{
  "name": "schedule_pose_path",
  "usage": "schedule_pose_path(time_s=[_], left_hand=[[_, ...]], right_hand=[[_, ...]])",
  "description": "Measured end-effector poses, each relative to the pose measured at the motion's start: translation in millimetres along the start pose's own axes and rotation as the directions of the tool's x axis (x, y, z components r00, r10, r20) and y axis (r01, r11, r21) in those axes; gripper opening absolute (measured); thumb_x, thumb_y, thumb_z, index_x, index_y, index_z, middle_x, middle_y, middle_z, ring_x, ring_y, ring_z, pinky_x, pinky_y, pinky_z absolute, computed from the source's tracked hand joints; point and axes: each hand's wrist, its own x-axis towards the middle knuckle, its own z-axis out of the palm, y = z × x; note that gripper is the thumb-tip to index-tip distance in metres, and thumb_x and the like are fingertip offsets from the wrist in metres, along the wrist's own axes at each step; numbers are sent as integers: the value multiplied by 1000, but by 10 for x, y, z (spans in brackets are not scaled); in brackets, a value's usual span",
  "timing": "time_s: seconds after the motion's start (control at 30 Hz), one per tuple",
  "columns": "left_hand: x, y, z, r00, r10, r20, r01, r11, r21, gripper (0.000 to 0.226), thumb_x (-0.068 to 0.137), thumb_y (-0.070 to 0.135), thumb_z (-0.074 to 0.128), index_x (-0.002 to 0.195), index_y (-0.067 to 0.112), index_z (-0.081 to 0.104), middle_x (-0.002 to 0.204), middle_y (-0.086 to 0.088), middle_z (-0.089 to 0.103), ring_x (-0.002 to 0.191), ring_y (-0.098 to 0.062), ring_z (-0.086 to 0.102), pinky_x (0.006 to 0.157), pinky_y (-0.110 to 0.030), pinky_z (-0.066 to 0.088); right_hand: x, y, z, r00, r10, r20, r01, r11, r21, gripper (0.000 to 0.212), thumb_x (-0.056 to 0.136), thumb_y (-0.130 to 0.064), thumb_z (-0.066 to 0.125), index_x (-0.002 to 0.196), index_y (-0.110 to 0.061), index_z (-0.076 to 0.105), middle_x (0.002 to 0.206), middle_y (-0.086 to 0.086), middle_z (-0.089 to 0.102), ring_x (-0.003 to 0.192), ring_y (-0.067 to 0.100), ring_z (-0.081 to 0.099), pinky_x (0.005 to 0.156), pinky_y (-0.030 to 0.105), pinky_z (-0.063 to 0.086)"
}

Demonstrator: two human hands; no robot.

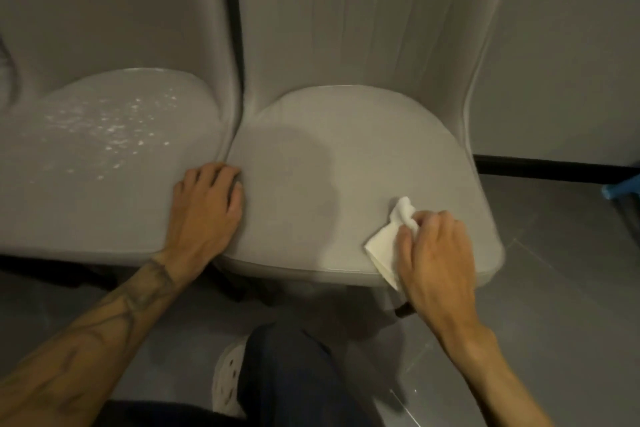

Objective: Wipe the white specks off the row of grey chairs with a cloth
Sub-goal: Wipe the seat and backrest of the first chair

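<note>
**Grey seats, white cloth at the front edge**

Grey and smooth, the left chair (104, 184) lies beyond and to the left of the left hand (207, 208). White specks (117, 130) scatter over the middle of its seat, well away from that hand's fingers. The left hand rests palm down on this seat's right front corner. Its fingers are loosely spread and gently bent, holding nothing, with the tips at the narrow gap where the two seats meet.

Between the hands spreads the right chair (329, 166), its seat showing no specks that I can make out. It has open room from the ribbed backrest down to the rounded front edge.

The cloth (386, 246) lies at that front edge, just left of the right hand (436, 253). Its long axis runs from far to near: the bunched end points away toward the backrest, and the flat end hangs slightly past the seat's edge. One corner points left toward the other hand. The right hand's curled fingers pinch the bunched part, knuckles up.

Below the hands are the grey floor (554, 288), a dark trouser leg (294, 374) and a pale shoe (227, 378).
</note>
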Motion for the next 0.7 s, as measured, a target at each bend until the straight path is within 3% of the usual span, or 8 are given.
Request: schedule_pose_path(time_s=[0.07, 0.23, 0.33, 0.43, 0.57, 0.7], left_hand=[[-13, -126, -37, 999, 53, 11, -53, 999, 1, 42, 101, 30, 41, 131, 11, 65, 134, -14, 62, 115, -40, 56, 95, -50, 45], [-104, -446, -72, 998, 55, 13, -55, 998, -1, 37, 104, 22, 44, 133, 9, 61, 136, -14, 59, 119, -38, 53, 100, -50, 43], [-131, -510, -63, 999, 29, 13, -28, 999, -33, 34, 104, 10, 48, 135, 5, 60, 138, -18, 59, 122, -38, 52, 102, -51, 42], [-131, -507, -55, 999, 49, 10, -49, 998, -37, 34, 101, 4, 51, 134, 2, 61, 136, -20, 60, 121, -40, 54, 101, -50, 42], [-130, -506, -76, 998, 70, -3, -70, 997, -36, 33, 100, 4, 52, 131, 3, 62, 133, -18, 61, 118, -39, 55, 99, -48, 41], [-105, -518, -102, 998, 58, 36, -56, 996, -76, 33, 97, 6, 58, 129, 2, 63, 133, -19, 61, 118, -41, 55, 97, -49, 40]], right_hand=[[-32, -209, 48, 999, 26, -28, -26, 1000, -10, 20, 102, -26, 45, 108, -10, 54, 94, 4, 49, 81, 21, 41, 72, 37, 34], [-199, -1352, 408, 987, -129, 96, 124, 990, 63, 17, 100, -31, 46, 107, -19, 56, 100, 4, 54, 88, 27, 50, 77, 43, 40], [-94, -1938, 559, 947, -286, 143, 263, 951, 163, 17, 100, -31, 45, 107, -19, 54, 101, 2, 55, 89, 20, 49, 79, 35, 41], [-6, -1878, 542, 912, -351, 210, 320, 932, 168, 21, 103, -35, 38, 110, -21, 52, 104, -1, 52, 91, 17, 47, 81, 32, 39], [-52, -1616, 430, 974, -138, 177, 121, 987, 104, 22, 100, -39, 44, 110, -22, 55, 100, -2, 54, 90, 18, 51, 79, 33, 46], [14, -2093, 600, 923, -327, 200, 290, 937, 195, 24, 103, -32, 35, 110, -19, 54, 104, 1, 53, 92, 17, 45, 82, 31, 35]])
